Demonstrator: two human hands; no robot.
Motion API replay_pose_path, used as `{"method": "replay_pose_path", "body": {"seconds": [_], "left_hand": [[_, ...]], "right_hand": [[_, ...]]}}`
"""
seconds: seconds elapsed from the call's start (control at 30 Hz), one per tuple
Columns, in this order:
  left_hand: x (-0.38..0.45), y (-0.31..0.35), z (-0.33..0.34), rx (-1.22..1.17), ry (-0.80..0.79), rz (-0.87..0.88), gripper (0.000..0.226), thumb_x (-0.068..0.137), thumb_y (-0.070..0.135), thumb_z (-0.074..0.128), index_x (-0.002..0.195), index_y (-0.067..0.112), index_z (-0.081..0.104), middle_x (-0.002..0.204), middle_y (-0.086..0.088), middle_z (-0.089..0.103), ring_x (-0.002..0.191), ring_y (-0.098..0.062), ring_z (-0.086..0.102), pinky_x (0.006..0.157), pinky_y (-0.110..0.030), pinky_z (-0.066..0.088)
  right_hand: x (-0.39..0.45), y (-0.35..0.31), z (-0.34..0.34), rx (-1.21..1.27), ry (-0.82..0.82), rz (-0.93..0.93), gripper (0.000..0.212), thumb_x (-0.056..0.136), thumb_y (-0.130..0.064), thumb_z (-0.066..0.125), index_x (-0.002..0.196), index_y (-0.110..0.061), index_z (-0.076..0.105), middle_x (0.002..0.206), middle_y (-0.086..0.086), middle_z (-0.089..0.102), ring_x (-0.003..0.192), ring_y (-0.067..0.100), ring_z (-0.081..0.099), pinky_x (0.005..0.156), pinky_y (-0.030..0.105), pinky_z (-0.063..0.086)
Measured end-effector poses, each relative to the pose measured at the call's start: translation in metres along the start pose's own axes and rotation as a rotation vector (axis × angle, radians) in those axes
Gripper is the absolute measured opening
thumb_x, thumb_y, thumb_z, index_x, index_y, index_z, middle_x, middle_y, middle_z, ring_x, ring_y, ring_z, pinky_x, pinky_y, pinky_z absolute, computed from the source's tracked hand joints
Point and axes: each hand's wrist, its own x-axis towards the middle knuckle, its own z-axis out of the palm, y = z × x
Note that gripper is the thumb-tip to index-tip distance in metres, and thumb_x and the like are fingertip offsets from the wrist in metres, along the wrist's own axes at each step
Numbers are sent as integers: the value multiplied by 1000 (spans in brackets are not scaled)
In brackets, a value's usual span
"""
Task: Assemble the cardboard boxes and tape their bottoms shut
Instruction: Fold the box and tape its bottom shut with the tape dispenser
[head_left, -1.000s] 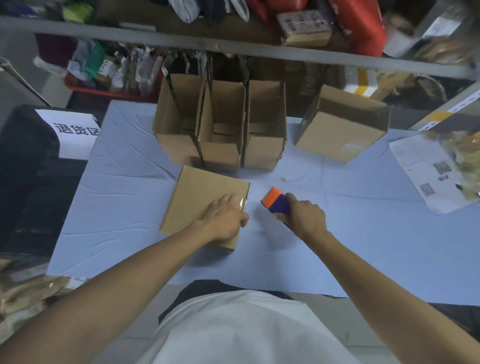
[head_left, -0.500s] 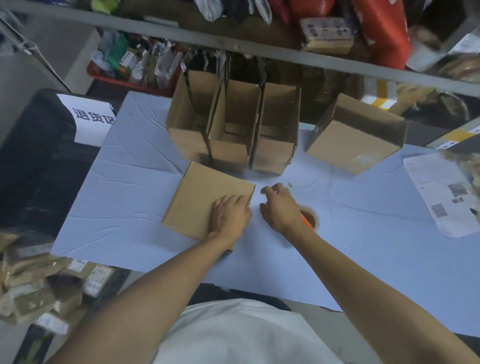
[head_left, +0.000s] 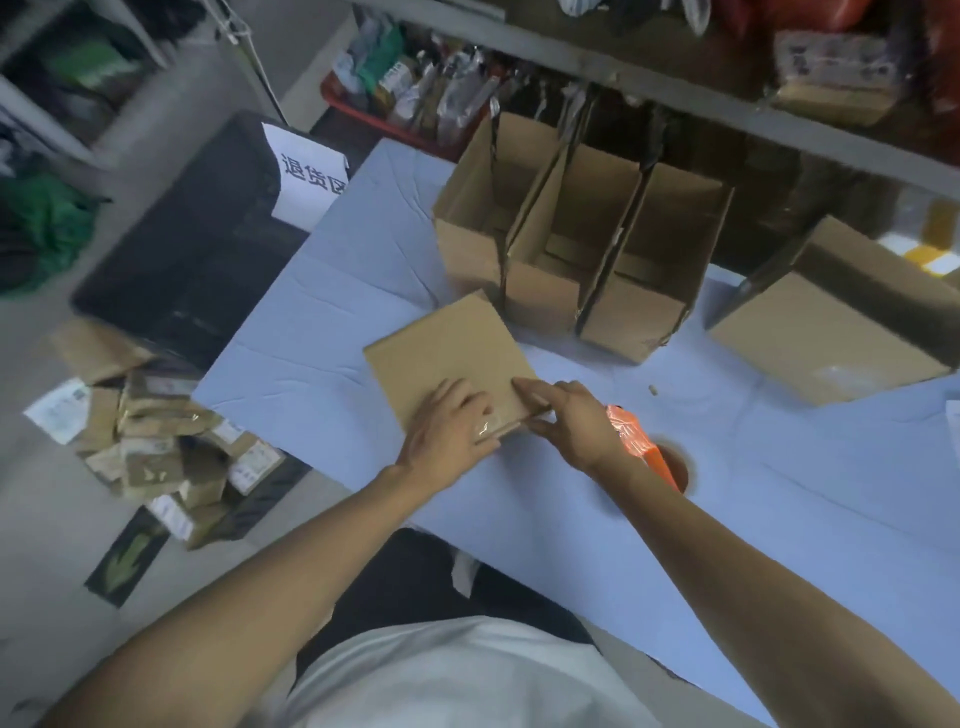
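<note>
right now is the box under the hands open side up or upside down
Upside down: the box shows a closed cardboard face upward, with the left hand resting on it. The three boxes behind it show open tops.
</note>
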Motion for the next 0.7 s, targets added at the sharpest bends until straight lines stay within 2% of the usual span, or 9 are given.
{"method": "replay_pose_path", "body": {"seconds": [0.07,0.13,0.27,0.33,0.43,0.5,0.57,0.7], "left_hand": [[-8,-4,-8,-5,6,10,32,69,33,82,80,13,59,88,-2,54,87,-24,50,75,-35,43],[-11,-7,-20,-15,23,38,30,70,32,83,78,14,61,86,-1,56,87,-24,51,73,-35,43],[-11,-19,-53,-49,167,80,19,76,29,79,90,18,71,90,3,61,88,-20,54,70,-28,43],[-5,-24,-72,-96,195,56,8,80,25,74,81,19,69,83,7,59,84,-19,54,62,-29,43],[14,-29,-96,-113,185,34,11,81,20,72,73,17,65,79,4,57,84,-20,55,59,-38,46],[26,-33,-108,-142,159,45,10,81,20,72,74,17,67,80,3,58,86,-21,56,64,-40,47],[36,-39,-117,-206,129,51,9,82,25,71,77,19,69,80,3,59,84,-21,58,68,-39,47],[42,-66,-124,-287,92,44,4,83,28,69,85,25,71,84,8,62,88,-15,56,76,-39,49]], "right_hand": [[-2,-6,8,65,25,6,55,84,-24,74,136,-26,56,86,1,56,92,27,48,75,30,34],[-5,-14,9,141,29,25,55,82,-27,76,134,-26,58,88,2,60,93,23,50,77,26,36],[0,-44,-11,452,65,104,51,79,-27,79,128,-28,63,111,-10,65,103,8,57,85,8,40],[7,-65,-20,416,108,111,47,80,-34,78,125,-28,66,115,-6,64,105,9,57,88,14,43],[19,-91,-27,220,235,93,42,80,-44,74,118,-27,71,111,3,51,104,14,46,85,19,39],[28,-109,-31,204,307,16,28,84,-39,72,109,-25,76,113,-3,51,109,8,41,90,25,39],[36,-122,-33,232,323,-68,15,87,-26,70,100,-23,78,98,-18,58,100,-7,44,87,28,40],[47,-131,-30,285,364,20,17,88,-15,68,101,-22,78,89,-6,65,84,1,55,76,17,44]]}}
